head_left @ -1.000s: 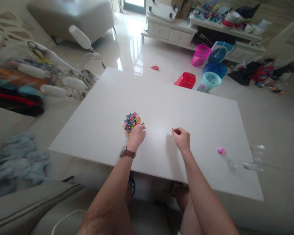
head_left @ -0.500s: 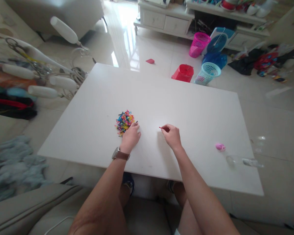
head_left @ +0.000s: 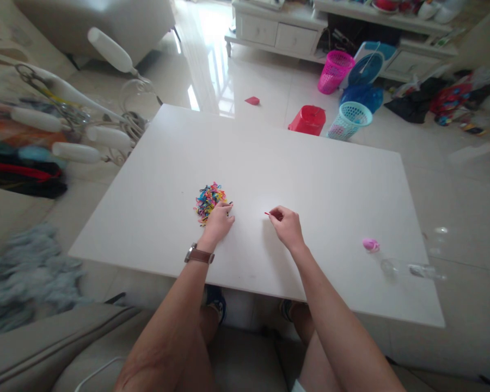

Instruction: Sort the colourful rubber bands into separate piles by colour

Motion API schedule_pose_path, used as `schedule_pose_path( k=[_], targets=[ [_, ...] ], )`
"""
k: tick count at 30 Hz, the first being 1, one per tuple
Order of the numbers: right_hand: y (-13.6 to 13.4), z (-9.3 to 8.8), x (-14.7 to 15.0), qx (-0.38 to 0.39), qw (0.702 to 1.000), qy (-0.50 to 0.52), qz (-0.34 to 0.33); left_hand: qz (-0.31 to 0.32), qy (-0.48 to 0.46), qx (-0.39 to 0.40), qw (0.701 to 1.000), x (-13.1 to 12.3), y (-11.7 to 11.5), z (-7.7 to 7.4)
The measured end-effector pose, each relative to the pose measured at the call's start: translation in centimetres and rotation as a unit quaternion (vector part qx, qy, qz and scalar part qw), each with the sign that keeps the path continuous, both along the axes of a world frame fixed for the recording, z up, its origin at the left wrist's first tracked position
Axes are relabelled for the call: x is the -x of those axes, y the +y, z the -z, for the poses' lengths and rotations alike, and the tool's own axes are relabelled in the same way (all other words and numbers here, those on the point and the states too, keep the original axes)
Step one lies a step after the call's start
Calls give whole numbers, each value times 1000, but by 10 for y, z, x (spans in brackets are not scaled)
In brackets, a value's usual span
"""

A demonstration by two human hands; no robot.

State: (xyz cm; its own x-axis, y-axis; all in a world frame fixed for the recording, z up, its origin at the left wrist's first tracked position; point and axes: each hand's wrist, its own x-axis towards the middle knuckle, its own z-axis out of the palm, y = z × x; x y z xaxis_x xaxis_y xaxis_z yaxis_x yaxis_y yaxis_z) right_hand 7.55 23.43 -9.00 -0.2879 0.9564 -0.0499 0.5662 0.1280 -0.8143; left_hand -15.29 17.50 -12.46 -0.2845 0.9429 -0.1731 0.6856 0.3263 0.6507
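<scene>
The right hand (head_left: pixel 286 224) has come nearer the left hand (head_left: pixel 219 222), its grip pinching a red strip (head_left: pixel 267 213) over the table (head_left: pixel 330 179). Left grip, beside the colourful pile (head_left: pixel 208 199): hold unclear. A slack pinch could drop the strip; a careless brush could scatter the pile.

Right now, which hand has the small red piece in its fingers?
The right hand: the red piece juts from it. The left hand, the one wearing the watch, is at the multicoloured pile.
</scene>
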Motion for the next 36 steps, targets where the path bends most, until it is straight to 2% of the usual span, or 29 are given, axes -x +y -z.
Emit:
schedule_pose_path(
  k=[5,9,13,21,26,31,36],
  targets=[
    [2,0,-4,-2,1000,-3,7,-52,-34,19,998,2,4,-6],
    [2,-1,-7,-1,1000,-5,5,-77,30,21,996,-1,1,-9],
    [4,2,-9,2,1000,11,9,-68,84,25,994,-7,-3,-7],
    [19,31,-3,35,994,30,100,-74,147,43,985,-18,1,-8],
    [25,40,3,12,991,46,126,-79,154,58,983,-23,2,-12],
    [26,30,1,-18,992,34,123,-74,162,88,980,-27,2,-22],
    [16,9,0,-16,997,38,67,-75,135,63,986,-27,4,-24]
  ],
)
